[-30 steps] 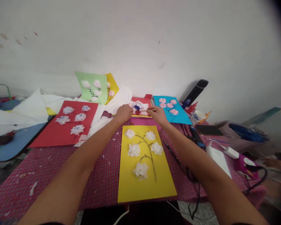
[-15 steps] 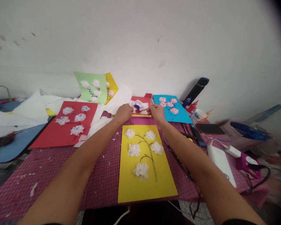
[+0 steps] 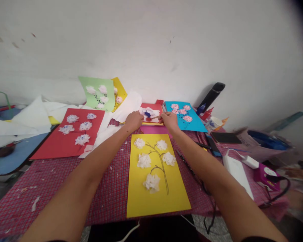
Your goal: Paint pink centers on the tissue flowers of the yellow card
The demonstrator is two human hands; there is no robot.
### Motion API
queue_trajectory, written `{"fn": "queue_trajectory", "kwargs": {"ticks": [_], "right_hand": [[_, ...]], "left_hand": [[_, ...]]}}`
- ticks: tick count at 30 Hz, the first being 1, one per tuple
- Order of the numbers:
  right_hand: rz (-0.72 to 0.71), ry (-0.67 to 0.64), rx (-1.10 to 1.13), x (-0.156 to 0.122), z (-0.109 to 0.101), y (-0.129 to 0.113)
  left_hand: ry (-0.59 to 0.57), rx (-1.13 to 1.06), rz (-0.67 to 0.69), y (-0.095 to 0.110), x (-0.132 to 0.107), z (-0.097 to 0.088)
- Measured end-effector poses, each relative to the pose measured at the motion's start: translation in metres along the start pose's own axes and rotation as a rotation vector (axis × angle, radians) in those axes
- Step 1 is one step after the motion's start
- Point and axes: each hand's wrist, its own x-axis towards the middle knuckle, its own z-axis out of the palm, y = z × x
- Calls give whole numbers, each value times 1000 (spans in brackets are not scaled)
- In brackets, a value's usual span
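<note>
At the back of the table my right hand (image 3: pixel 168 120) pinches a thin paintbrush (image 3: pixel 155 117), its tip in red paint on a paint-stained white paper (image 3: pixel 154 112). A dark blue blob of paint (image 3: pixel 147 114) lies beside the red. My left hand (image 3: pixel 134 121) is curled at the paper's left edge; what its fingertips grip is hidden. Below the stained paper is a red sheet (image 3: pixel 157 106). Nearer me, between my forearms, lies a yellow sheet (image 3: pixel 140 202) with white tissue flowers (image 3: pixel 151 183) and a drawn branch.
Flower pictures on red (image 3: pixel 50 144), green (image 3: pixel 89 85) and blue paper (image 3: pixel 197 125) stand around. To the right are a paper cup (image 3: pixel 214 123), paint tubes (image 3: pixel 207 114), a black bottle (image 3: pixel 211 97), a phone (image 3: pixel 226 137) and a white power bank (image 3: pixel 237 174). Another person's hand (image 3: pixel 299 173) shows far right.
The brush tip has shifted very slightly on the stained paper. Both hands hold nearly the same place, and the whole view has moved a little.
</note>
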Motion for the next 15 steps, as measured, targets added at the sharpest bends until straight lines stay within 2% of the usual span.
{"fn": "queue_trajectory", "kwargs": {"ticks": [5,9,15], "right_hand": [[29,31,2,-3,0,3],[-5,15,18,-4,2,3],[-4,13,-69,-4,7,3]], "left_hand": [[2,-5,-8,2,0,1],[6,-3,-5,3,0,2],[9,-1,-5,3,0,2]]}}
